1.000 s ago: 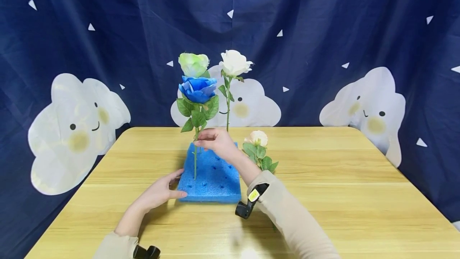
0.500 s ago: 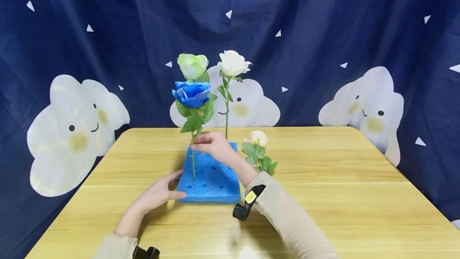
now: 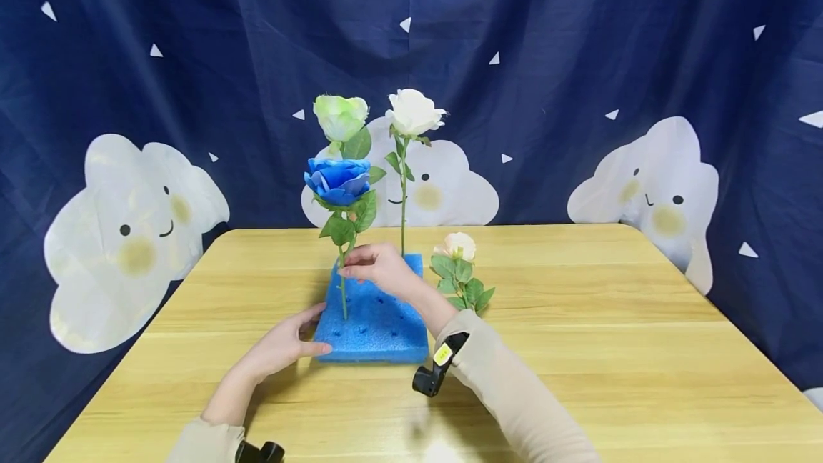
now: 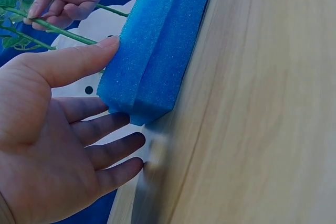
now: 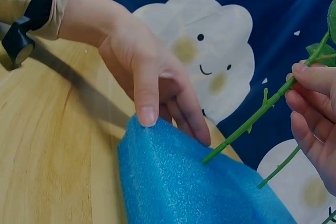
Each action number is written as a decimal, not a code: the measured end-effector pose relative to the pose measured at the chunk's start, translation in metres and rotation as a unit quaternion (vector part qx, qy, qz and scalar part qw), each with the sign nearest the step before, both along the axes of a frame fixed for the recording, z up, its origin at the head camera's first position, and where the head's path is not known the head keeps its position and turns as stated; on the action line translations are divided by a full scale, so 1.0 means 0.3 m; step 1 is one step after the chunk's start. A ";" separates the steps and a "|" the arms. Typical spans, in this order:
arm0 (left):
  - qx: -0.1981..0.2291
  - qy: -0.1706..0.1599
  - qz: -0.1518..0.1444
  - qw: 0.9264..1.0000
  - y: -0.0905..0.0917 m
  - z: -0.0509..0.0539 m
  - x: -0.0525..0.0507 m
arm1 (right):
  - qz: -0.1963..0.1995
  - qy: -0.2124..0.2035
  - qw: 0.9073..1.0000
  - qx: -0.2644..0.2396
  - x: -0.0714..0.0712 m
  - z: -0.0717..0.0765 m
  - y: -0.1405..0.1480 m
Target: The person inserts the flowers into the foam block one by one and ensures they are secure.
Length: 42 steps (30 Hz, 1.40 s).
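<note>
A blue artificial rose [image 3: 338, 181] stands with its stem's lower end in the blue foam block [image 3: 379, 344], leaning slightly left. My right hand [image 3: 381, 268] pinches that stem between thumb and fingers, partway up. In the right wrist view, the green stem [image 5: 249, 123] enters the foam's top. My left hand [image 3: 283, 345] touches the block's near left corner, its thumb on the front edge and its fingers [image 4: 113, 153] fairly straight along the side. Behind, a green-white rose [image 3: 341, 118] and a white rose [image 3: 414, 113] stand upright; my right hand hides part of the block.
Right of the block, a pale peach rose [image 3: 458, 246] lies on the wooden table [image 3: 611, 349], its lower stem hidden by my right arm. Several small holes mark the foam's top. A dark blue curtain [image 3: 540, 34] with cloud faces hangs behind the table.
The blue rose's head has sunk lower and shifted left, with my right hand moving slightly down while gripping the stem. My left hand stays at the foam's corner.
</note>
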<state>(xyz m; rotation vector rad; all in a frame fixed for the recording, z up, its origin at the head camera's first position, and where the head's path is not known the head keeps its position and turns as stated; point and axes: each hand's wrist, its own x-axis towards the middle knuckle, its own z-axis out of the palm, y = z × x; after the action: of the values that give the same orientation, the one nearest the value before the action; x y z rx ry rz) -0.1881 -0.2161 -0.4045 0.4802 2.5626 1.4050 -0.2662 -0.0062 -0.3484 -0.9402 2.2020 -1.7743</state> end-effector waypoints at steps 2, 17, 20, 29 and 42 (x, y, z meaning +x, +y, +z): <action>0.002 0.001 0.000 1.000 0.000 0.000 0.001 | -0.001 0.003 1.000 0.015 0.002 -0.002 0.003; -0.007 0.002 0.007 1.000 -0.006 -0.002 0.004 | 0.014 -0.044 0.999 -0.008 -0.005 -0.023 -0.007; -0.004 0.000 0.005 1.000 -0.005 -0.003 0.004 | 0.021 -0.073 0.997 -0.020 0.000 -0.024 -0.005; -0.001 0.003 0.000 1.000 -0.004 0.001 0.003 | 0.016 -0.104 0.994 -0.043 0.000 -0.023 0.003; -0.005 0.002 -0.001 1.000 -0.004 -0.001 -0.002 | 0.009 -0.121 0.991 -0.063 0.005 -0.013 0.068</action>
<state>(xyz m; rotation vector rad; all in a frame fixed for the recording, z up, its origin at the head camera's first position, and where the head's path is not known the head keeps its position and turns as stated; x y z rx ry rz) -0.1887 -0.2173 -0.4049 0.4846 2.5700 1.3923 -0.2647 0.0141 -0.3524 -0.7204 1.9481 -1.9243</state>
